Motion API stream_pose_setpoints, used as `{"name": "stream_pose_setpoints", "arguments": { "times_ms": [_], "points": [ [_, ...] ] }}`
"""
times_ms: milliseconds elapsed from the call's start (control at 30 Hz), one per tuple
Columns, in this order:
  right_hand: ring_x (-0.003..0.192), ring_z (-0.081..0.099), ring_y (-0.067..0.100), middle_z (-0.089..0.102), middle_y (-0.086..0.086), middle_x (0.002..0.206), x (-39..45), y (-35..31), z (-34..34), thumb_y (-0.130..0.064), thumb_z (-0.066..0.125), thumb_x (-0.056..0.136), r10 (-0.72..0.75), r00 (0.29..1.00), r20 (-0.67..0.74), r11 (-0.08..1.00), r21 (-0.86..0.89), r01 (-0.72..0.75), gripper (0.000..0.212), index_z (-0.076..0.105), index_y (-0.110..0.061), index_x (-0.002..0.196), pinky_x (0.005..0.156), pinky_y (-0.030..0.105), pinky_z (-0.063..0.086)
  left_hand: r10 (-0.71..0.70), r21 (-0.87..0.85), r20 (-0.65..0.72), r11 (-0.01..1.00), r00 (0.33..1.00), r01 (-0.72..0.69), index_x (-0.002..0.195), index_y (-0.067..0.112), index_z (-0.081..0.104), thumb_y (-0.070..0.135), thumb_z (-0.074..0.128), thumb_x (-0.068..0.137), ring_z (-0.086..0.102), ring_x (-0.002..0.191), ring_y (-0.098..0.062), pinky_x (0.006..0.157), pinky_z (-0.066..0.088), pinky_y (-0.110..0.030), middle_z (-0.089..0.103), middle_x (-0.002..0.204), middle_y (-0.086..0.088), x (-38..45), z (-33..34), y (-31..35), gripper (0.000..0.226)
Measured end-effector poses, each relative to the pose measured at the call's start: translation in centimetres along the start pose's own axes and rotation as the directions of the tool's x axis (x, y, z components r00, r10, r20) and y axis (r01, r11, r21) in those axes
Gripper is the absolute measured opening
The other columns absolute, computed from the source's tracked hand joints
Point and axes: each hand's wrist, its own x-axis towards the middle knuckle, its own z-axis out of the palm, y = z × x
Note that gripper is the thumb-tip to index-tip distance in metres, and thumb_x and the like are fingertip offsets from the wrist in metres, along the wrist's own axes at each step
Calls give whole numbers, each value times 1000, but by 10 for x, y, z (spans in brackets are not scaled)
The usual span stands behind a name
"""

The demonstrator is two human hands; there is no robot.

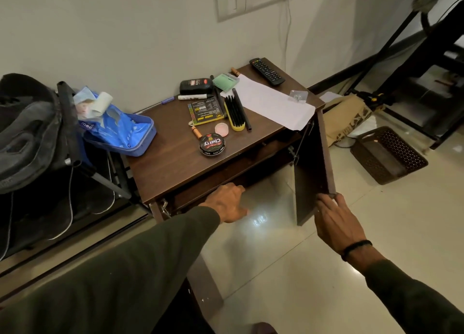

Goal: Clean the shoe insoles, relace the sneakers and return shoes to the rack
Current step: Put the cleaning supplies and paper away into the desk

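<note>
On the cabinet top (173,158), a "Cherry" polish tin (212,144); right grip (337,222) grasping door edge (326,158), left grip (229,203) unclear.

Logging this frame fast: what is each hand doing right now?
Left hand: reaching into the cabinet opening, fingertips hidden; grip cannot be told.
Right hand: fingers on the open cabinet door edge, holding it.

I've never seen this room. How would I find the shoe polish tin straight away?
Start at the brown wooden cabinet against the white wall, its door swung open. On its top, nearest the front edge, lies the shoe polish tin, just in front of a small pink lid and the yellow-backed shoe brush. It is the only round black tin, with "Cherry" printed in white on its lid.
</note>
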Motion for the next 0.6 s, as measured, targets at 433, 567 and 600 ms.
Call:
{"name": "stream_pose_setpoints", "arguments": {
  "times_ms": [433,567,600],
  "points": [
    [120,59,33,62,12,135,30,108,-57,-47,78,81,656,700,285,229,808,-543,66,57,-14,134,99,50,49,22,-47,-164,998,986,-30,150,18,45,42,67,94,50,132,-23,110,44,-37,48,147,-5,-27,-30,-35,65],
    [127,54,35,55,15,142,51,113,-80,-48,79,80,669,692,271,130,874,-468,74,52,-16,141,100,49,47,-5,-178,-261,983,965,-43,138,22,57,44,66,94,58,115,-19,98,52,-38,59,132,-5,-30,-41,-42,50],
    [127,54,36,55,16,142,56,112,-84,-48,78,79,653,712,257,154,876,-457,74,52,-16,141,100,50,47,-15,-211,-302,976,953,-51,131,24,60,44,66,94,59,109,-16,94,55,-37,61,125,-3,-30,-43,-45,43]
  ]
}}
